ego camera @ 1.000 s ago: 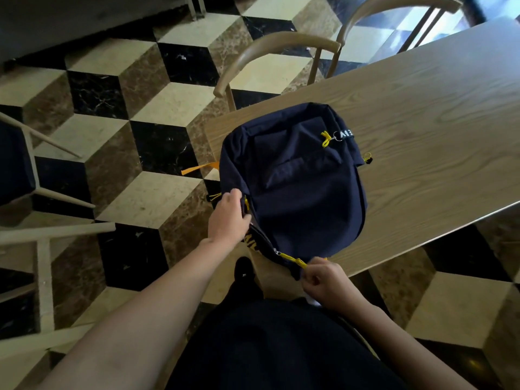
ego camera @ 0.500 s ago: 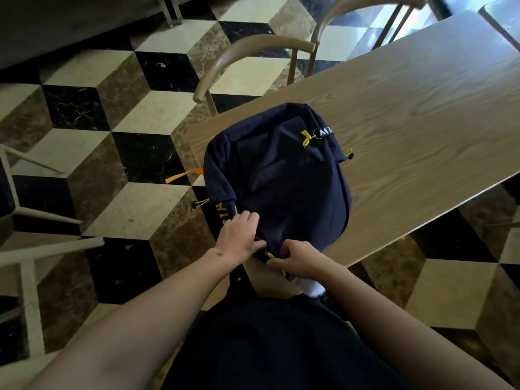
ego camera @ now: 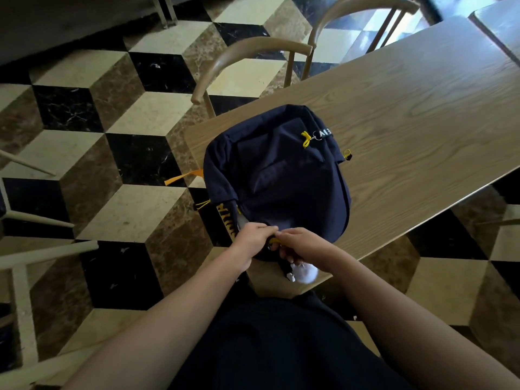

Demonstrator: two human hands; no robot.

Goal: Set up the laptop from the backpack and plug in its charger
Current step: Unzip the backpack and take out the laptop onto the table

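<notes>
A navy backpack (ego camera: 281, 175) with yellow zipper pulls lies flat on the near left corner of the wooden table (ego camera: 408, 114), its top end toward me. My left hand (ego camera: 253, 240) pinches the fabric at the bag's near edge. My right hand (ego camera: 301, 243) touches it there, fingers closed around a yellow zipper pull (ego camera: 273, 242). A white fluffy charm (ego camera: 305, 273) hangs under my right hand. A grey sliver shows in the gap at the bag's left seam. No laptop or charger can be seen.
Two curved-back wooden chairs (ego camera: 253, 49) stand along the table's far side. A second table (ego camera: 501, 21) adjoins at the upper right. More chair frames (ego camera: 25, 254) stand on the cube-patterned floor to my left. My dark-clothed body fills the bottom.
My right hand has travelled left along the bag's near edge with the yellow pull and now meets my left hand, which slid down from the side seam. The view shifted slightly.
</notes>
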